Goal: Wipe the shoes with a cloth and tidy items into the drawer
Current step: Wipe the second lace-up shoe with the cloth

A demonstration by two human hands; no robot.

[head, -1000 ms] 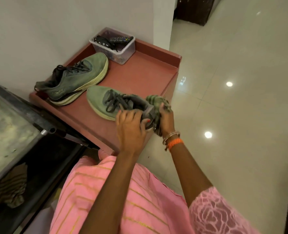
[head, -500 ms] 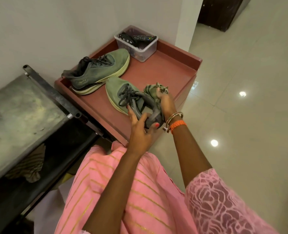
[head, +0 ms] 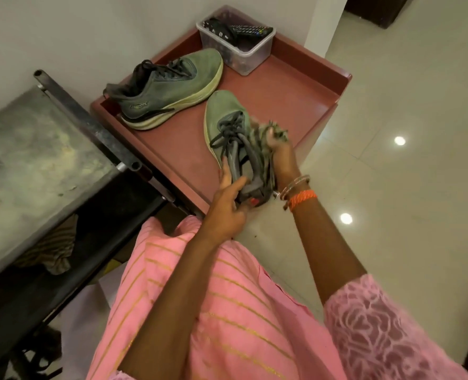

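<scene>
Green shoe (head: 224,116) lies lengthwise, toe pointing away.

Left hand (head: 227,207) grips the shoe (head: 227,124) heel; right hand (head: 282,157) presses cloth (head: 265,133) against it

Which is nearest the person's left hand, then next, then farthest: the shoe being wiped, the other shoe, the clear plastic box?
1. Shoe being wiped: gripped at the heel by the left hand.
2. Other shoe: farther back, by the wall.
3. Clear plastic box: back corner.
</scene>
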